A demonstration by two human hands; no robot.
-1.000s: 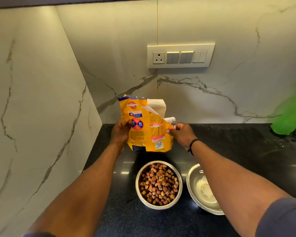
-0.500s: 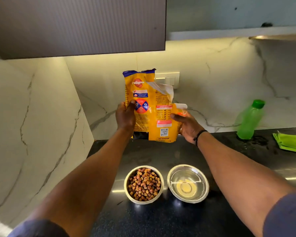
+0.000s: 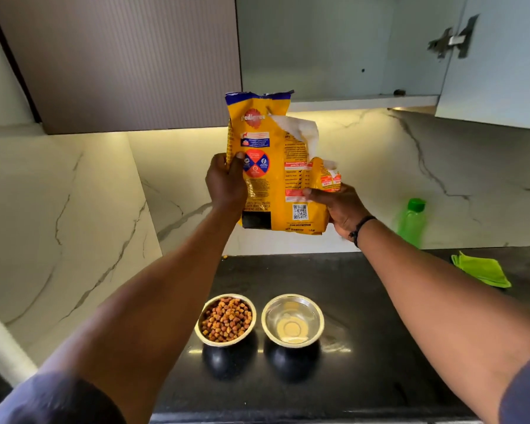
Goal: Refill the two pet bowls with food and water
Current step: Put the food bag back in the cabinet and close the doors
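A yellow pet food bag (image 3: 276,166) with a torn white flap is held upright in the air, just below an open wall cabinet. My left hand (image 3: 227,186) grips its left edge and my right hand (image 3: 338,206) holds its lower right corner. Below on the black counter stand two steel bowls side by side. The left bowl (image 3: 226,320) is full of brown kibble. The right bowl (image 3: 292,320) holds no kibble; whether it holds water I cannot tell. A green water bottle (image 3: 412,223) with its cap on stands at the back right.
The open cabinet's bare shelf (image 3: 364,101) and its swung-out door (image 3: 496,62) are above the bag, a closed ribbed door (image 3: 120,56) to the left. A folded green cloth (image 3: 479,270) lies on the black counter (image 3: 380,301). Marble walls close the left and back.
Both hands have lifted the bag from counter level up toward the open cabinet. My view has tilted upward, so the bowls now sit lower in the frame.
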